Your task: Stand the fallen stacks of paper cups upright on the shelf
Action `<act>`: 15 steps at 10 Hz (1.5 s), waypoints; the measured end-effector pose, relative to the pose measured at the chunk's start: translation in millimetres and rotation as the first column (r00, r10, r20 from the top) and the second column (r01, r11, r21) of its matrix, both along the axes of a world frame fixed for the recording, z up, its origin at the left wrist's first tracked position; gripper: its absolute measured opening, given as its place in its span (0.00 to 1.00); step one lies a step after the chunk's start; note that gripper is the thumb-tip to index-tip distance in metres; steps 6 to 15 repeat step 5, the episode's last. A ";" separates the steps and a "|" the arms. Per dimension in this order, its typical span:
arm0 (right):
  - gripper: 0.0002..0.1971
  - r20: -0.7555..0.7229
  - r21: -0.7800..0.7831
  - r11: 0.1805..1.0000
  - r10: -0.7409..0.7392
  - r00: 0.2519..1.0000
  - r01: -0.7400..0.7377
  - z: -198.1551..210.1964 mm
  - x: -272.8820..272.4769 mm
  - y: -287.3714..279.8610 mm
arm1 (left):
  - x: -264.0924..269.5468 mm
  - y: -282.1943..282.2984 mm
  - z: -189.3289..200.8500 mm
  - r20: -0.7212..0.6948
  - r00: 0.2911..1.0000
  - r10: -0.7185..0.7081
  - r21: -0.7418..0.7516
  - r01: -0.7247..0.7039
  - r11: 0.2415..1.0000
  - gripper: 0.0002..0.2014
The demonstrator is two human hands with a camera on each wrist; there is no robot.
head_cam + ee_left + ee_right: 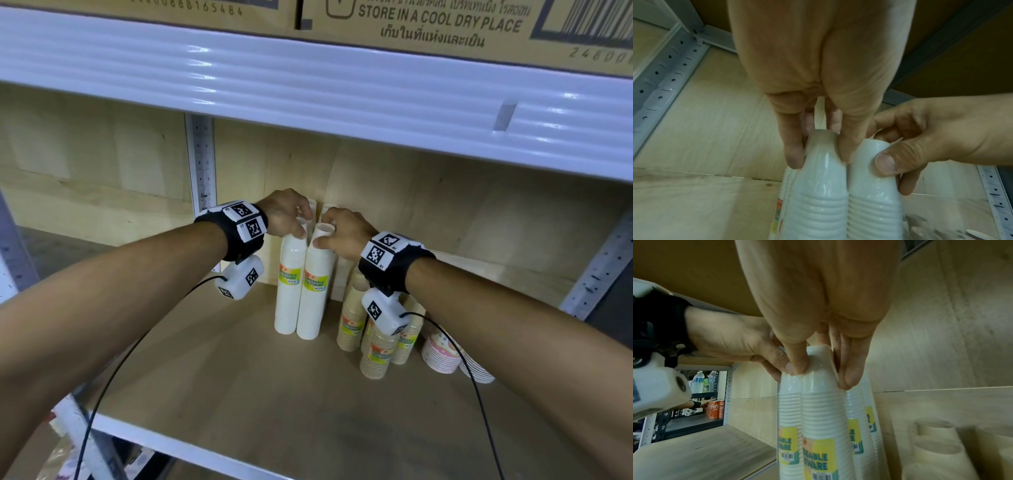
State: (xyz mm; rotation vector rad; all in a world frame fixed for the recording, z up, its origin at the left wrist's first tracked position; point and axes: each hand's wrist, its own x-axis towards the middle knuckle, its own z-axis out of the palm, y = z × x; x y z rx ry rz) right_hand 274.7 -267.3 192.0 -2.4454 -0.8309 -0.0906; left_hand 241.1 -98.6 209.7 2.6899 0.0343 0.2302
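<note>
Two tall white paper cup stacks in clear wrap with yellow-green labels stand upright side by side, deep on the shelf point(239, 404). My left hand point(303, 224) pinches the top of the left stack point(289, 291) from above. In the left wrist view my left hand point(820, 155) has a finger on each side of that stack point(818, 186). My right hand point(325, 233) grips the top of the right stack point(313, 301) in the same way. The right wrist view shows my right hand point(823, 373) on its stack point(822, 410), with two more white stacks point(857, 418) upright behind.
Beige cup stacks point(375, 349) stand just right of the white ones, under my right wrist. Patterned cups point(440, 353) sit further right. A white shelf beam point(308, 78) hangs low overhead with cartons on it. Perforated uprights point(202, 161) flank the bay.
</note>
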 end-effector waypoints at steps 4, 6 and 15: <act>0.39 0.020 -0.132 0.991 -0.017 1.000 0.019 22.1 -18.8 -16.6 | -19.6 -9.9 25.5 -0.012 1.000 0.009 0.100 -0.008 0.995 0.22; 0.37 0.007 -0.072 0.997 -0.005 1.000 0.005 24.4 -34.3 -30.9 | -34.9 -11.6 28.8 0.026 0.999 -0.021 0.108 0.018 0.994 0.25; 0.37 0.007 -0.072 0.997 -0.005 1.000 0.005 24.4 -34.3 -30.9 | -34.9 -11.6 28.8 0.026 0.999 -0.021 0.108 0.018 0.994 0.25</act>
